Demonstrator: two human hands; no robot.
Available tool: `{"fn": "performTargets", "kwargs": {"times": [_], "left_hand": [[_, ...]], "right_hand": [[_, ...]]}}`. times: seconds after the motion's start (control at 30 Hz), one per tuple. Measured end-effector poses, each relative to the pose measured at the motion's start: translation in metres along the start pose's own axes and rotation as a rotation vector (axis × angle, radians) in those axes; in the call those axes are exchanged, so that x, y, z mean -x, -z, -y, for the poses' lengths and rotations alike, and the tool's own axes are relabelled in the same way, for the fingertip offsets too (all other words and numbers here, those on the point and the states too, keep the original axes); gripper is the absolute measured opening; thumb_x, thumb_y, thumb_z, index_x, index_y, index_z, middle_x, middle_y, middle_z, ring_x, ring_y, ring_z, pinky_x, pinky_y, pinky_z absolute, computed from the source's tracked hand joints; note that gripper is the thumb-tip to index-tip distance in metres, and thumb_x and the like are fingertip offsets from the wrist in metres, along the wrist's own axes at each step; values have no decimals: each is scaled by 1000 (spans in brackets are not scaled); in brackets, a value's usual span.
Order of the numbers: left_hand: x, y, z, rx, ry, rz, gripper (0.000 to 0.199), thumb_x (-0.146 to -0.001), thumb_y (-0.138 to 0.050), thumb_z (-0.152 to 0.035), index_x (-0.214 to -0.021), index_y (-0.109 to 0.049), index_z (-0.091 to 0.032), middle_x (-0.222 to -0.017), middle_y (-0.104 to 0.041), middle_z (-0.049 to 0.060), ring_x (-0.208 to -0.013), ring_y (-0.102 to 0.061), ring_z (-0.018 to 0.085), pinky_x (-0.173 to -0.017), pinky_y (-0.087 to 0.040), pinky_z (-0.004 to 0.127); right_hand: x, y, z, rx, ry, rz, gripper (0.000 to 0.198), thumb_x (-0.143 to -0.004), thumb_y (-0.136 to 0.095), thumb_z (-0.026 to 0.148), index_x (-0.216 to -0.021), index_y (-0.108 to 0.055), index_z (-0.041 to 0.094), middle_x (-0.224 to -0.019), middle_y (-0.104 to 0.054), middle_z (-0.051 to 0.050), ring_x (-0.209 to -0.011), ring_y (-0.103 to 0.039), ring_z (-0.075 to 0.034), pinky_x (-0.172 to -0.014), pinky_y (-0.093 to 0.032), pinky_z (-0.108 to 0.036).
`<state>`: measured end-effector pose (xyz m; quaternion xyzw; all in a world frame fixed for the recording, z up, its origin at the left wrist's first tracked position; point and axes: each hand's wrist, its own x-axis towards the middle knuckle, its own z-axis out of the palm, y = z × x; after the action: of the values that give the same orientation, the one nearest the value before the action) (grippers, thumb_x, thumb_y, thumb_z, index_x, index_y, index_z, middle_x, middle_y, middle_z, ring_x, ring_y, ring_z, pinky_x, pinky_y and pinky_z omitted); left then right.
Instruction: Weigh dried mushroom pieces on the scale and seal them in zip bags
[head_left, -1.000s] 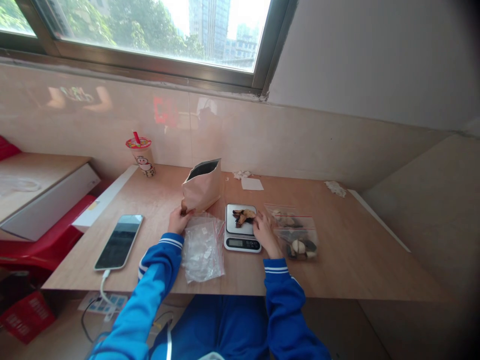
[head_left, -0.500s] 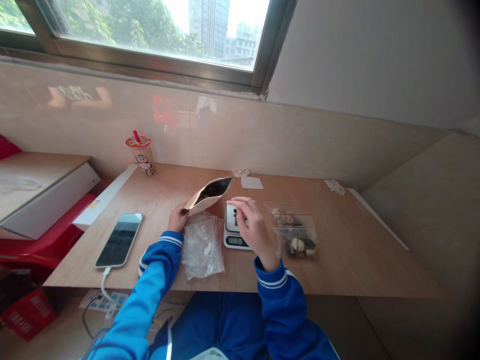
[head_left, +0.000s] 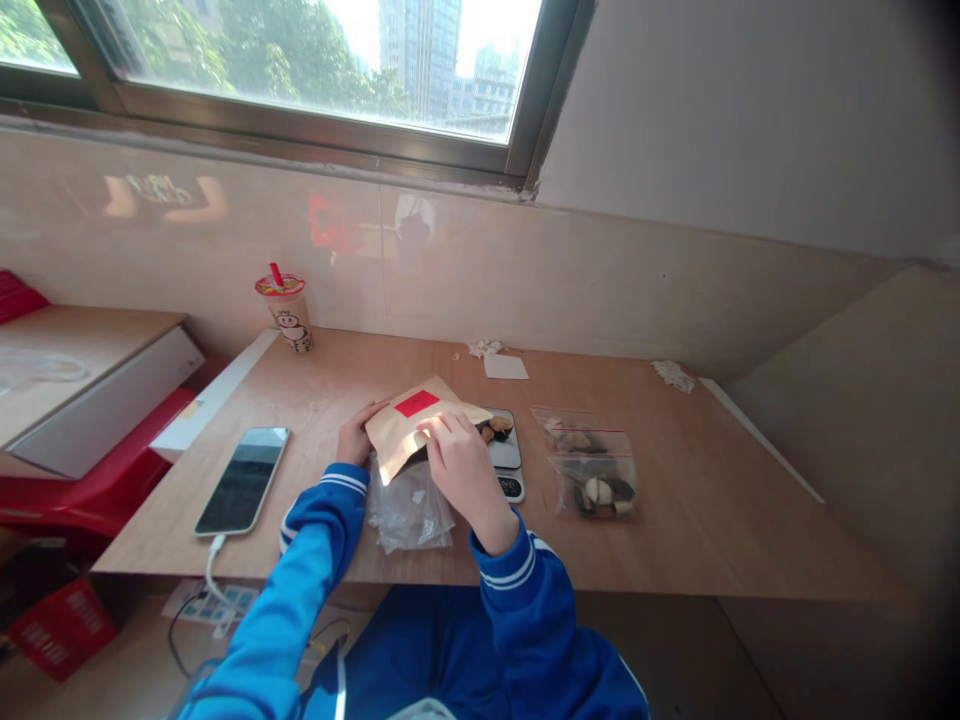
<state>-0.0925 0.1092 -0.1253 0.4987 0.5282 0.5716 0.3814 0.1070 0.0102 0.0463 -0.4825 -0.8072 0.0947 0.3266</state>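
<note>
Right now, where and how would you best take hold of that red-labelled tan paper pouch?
Probably take the tan paper pouch by its closed end, coming from the left, beside the left grip. The pouch is tilted, open mouth toward the near side, where the right grip is, so holding the closed end should leave the opening free.

The paper bag (head_left: pixel 390 425) blocks the scale (head_left: pixel 507 452) from the left, while tabletop (head_left: pixel 712 510) right of the zip bags (head_left: pixel 598 490) leaves passage.
</note>
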Motion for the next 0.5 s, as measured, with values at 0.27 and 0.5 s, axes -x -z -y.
{"fn": "performTargets", "kwargs": {"times": [0.27,0.5], "left_hand": [[1,1,-2,-93,-53,-7,43,-63,-68,-19,-105,-74,-15,-123,-67,11,-128,-51,35,-112,-36,47],[1,2,4,-90,-38,-5,46,-63,-69,-22,-108,-73,-14,-124,-66,12,-127,-51,35,-111,-37,46]], "right_hand": [[23,4,-15,-245,38,-56,30,-88,-41,3,-86,-65,20,-87,-62,-4,-91,-57,-19,-83,-50,-34],[23,-8,-11,-89,13,-133,35,-89,-39,2,-106,-67,16,-102,-66,-10,-102,-56,-23,-93,-49,-40]]}}
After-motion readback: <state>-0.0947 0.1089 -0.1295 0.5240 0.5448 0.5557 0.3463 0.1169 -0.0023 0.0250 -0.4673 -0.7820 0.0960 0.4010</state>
